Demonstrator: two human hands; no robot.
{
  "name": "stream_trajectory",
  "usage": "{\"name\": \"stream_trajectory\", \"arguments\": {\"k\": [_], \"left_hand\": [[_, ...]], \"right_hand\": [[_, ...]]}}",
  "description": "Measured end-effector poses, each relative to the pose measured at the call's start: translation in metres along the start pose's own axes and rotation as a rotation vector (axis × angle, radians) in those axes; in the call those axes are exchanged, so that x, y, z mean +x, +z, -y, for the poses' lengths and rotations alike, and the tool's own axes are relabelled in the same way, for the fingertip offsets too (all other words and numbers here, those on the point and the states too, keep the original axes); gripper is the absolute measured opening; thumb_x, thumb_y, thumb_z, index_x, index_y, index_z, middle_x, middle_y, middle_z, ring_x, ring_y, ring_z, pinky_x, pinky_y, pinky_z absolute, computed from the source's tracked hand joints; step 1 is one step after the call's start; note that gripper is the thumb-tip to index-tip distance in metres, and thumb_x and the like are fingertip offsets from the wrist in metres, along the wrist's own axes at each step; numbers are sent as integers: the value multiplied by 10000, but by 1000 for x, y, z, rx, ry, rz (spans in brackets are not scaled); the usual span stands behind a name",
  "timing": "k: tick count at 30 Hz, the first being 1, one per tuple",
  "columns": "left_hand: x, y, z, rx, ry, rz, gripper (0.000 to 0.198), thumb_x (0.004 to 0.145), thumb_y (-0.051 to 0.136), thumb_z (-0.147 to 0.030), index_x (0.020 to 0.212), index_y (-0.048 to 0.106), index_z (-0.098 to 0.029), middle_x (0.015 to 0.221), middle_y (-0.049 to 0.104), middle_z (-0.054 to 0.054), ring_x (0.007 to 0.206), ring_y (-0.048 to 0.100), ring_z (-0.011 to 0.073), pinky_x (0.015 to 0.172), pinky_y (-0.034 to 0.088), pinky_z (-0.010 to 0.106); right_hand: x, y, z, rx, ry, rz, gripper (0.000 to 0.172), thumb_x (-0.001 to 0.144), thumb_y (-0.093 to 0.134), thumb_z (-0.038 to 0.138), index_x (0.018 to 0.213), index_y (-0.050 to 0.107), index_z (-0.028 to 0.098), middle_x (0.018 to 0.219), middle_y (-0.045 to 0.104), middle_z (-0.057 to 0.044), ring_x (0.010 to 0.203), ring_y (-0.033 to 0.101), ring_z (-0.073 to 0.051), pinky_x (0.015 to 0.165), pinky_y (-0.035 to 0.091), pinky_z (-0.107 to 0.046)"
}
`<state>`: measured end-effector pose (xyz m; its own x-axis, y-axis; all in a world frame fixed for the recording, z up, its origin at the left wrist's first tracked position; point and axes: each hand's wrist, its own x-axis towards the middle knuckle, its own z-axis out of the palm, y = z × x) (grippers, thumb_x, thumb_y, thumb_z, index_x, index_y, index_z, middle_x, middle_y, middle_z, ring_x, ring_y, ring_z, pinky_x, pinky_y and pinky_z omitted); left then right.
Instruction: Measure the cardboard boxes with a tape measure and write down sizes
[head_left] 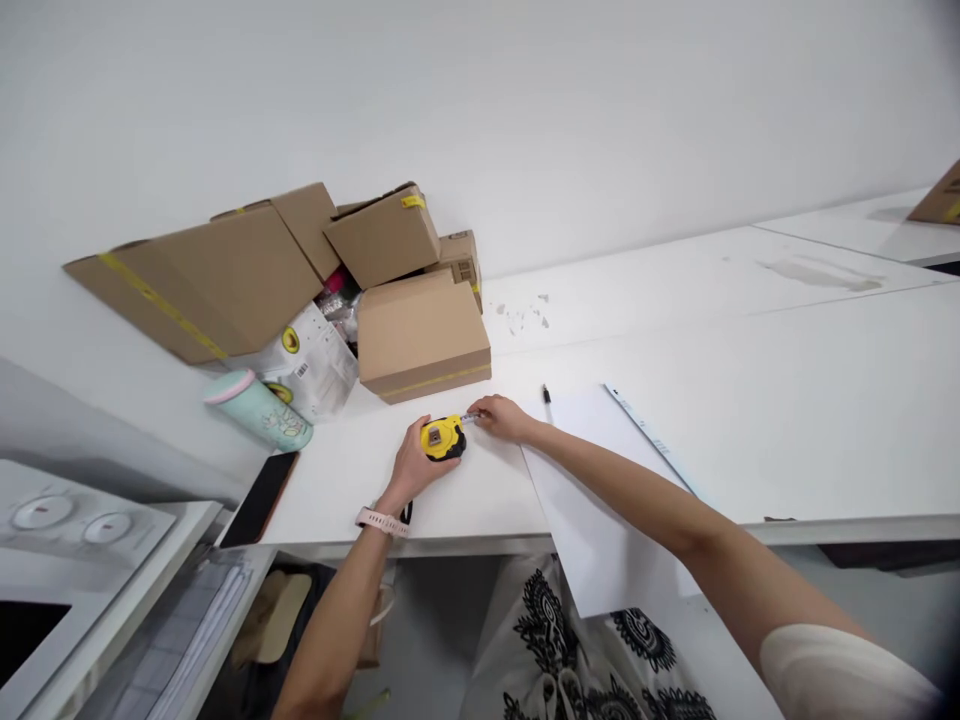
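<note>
A yellow and black tape measure (444,438) is held above the white table, with my left hand (420,462) wrapped round its case. My right hand (501,417) pinches the end of the tape blade, and a short length of it shows between the case and my fingers. Just behind both hands lies a closed cardboard box (424,340). Under my right forearm is a sheet of white paper (600,540) that overhangs the table's front edge. A black-capped pen (547,394) and a pale blue ruler (649,435) lie at the paper.
More cardboard boxes (386,235) and a large flat carton (217,275) lean at the wall. A mint tumbler (259,410) and a dark phone (261,498) are at the left. A white appliance with dials (75,530) stands beside the table (810,400).
</note>
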<state>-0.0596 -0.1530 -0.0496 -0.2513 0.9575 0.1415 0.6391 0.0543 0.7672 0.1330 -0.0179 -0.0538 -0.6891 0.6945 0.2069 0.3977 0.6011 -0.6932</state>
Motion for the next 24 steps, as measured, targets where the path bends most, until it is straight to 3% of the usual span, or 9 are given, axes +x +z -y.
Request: {"name": "stream_trajectory", "arguments": {"k": [2, 5, 8, 11, 14, 17, 20, 24], "left_hand": [[-6, -7, -3, -66, 5, -7, 879, 594, 831, -414, 1330, 413, -176, 1296, 588, 175, 1182, 617, 333, 1021, 461, 495], [-14, -31, -17, -216, 32, -22, 839, 656, 784, -475, 1335, 375, -200, 1208, 621, 143, 1080, 668, 298, 949, 510, 470], [-13, -72, -40, -362, 56, -28, 844, 664, 807, -468, 1354, 386, -226, 1199, 632, 111, 1081, 660, 294, 953, 504, 464], [2, -117, -56, -424, 47, -83, 836, 598, 864, -415, 1319, 485, -224, 1109, 667, 65, 1002, 665, 264, 901, 517, 399], [29, -155, -54, -501, -30, -240, 792, 493, 909, -305, 1210, 587, -211, 923, 688, 24, 837, 664, 209, 756, 532, 304], [65, -177, -37, -598, -63, -426, 615, 503, 866, -271, 1057, 605, -211, 864, 659, -2, 720, 636, 153, 641, 527, 251], [96, -181, -18, -682, -75, -528, 467, 542, 811, -271, 936, 570, -201, 868, 656, -2, 707, 644, 146, 604, 541, 252], [119, -174, -3, -740, -91, -544, 441, 536, 817, -271, 888, 569, -179, 782, 642, -13, 636, 627, 137, 530, 517, 229]], "right_hand": [[-6, -7, 9, 95, -34, -16, 220, 868, 545, 150, 989, 729, 170, 903, 732, -60, 811, 627, -173, 775, 486, -307], [-11, -29, 38, 381, -88, -14, 244, 917, 537, 351, 914, 708, 177, 789, 673, -11, 690, 560, -131, 648, 439, -255], [-2, -58, 73, 499, -128, -3, 290, 889, 578, 452, 844, 663, 178, 686, 577, 26, 611, 473, -108, 575, 369, -240], [20, -95, 90, 552, -143, -18, 282, 851, 637, 461, 829, 647, 181, 685, 571, 19, 633, 485, -116, 605, 383, -255], [44, -129, 79, 602, -57, -197, 223, 813, 694, 382, 755, 618, 180, 698, 578, 1, 673, 504, -122, 658, 410, -272], [67, -144, 55, 609, 55, -296, 196, 815, 683, 314, 704, 583, 188, 681, 558, 1, 663, 479, -119, 656, 402, -279], [86, -138, 36, 546, 89, -300, 183, 824, 648, 288, 695, 551, 201, 666, 540, 8, 637, 456, -120, 625, 376, -283], [104, -126, 25, 452, 67, -328, 133, 823, 617, 283, 743, 542, 207, 706, 564, 8, 674, 502, -133, 652, 396, -287]]}}
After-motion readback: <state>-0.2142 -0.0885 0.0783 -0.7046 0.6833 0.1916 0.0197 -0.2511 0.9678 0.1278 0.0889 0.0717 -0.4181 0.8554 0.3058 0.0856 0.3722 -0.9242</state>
